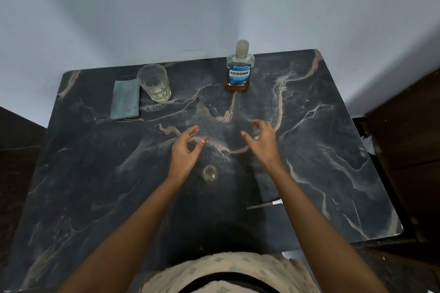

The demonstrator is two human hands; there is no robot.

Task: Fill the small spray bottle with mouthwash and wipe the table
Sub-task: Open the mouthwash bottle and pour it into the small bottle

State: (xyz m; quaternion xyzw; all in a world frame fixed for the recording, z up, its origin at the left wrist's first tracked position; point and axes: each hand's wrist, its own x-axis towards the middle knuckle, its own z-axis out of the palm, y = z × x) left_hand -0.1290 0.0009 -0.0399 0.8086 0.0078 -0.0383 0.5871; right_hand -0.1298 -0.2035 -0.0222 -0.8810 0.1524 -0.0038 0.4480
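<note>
The Listerine mouthwash bottle (240, 66) stands capped at the back of the dark marble table (333, 150), with a little amber liquid at its bottom. A small clear spray bottle (209, 173) stands upright near the middle, seen from above, between my forearms. Its spray head with a thin tube (264, 204) lies flat to the right, partly hidden by my right forearm. A folded grey-green cloth (125, 100) lies at the back left. My left hand (184, 152) and my right hand (260, 139) hover over the table's centre, fingers relaxed, holding nothing.
A drinking glass (154, 83) with a little pale liquid stands beside the cloth's right edge. A pale wall rises right behind the table. Dark wooden furniture (409, 150) stands close to the table's right edge.
</note>
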